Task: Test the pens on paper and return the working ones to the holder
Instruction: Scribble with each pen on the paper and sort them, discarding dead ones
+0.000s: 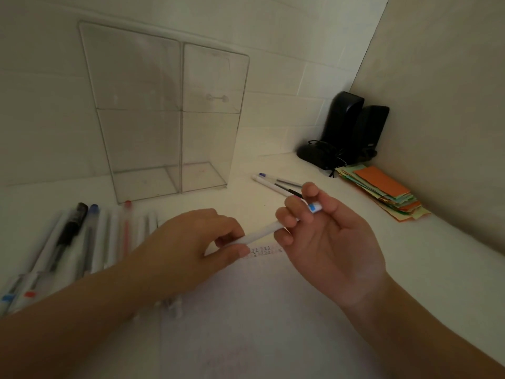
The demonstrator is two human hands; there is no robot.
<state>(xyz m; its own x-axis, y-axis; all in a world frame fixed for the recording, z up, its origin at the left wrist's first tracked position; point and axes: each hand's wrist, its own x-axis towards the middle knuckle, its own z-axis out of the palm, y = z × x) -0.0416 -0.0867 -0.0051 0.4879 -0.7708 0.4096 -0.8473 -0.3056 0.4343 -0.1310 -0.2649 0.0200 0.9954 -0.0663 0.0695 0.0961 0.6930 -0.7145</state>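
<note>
One white pen (pixel 262 233) was held above the paper (pixel 246 310) on the tabletop (pixel 451 258), well in front of the clear holder (pixel 169 116). It was judged light, stiff and smooth, best gripped along the barrel. Its lower end was pinched by the left hand (pixel 185 247), fingers curled; its blue-marked end was held by the right hand (pixel 325 236), fingers bent narrowly around it.
</note>
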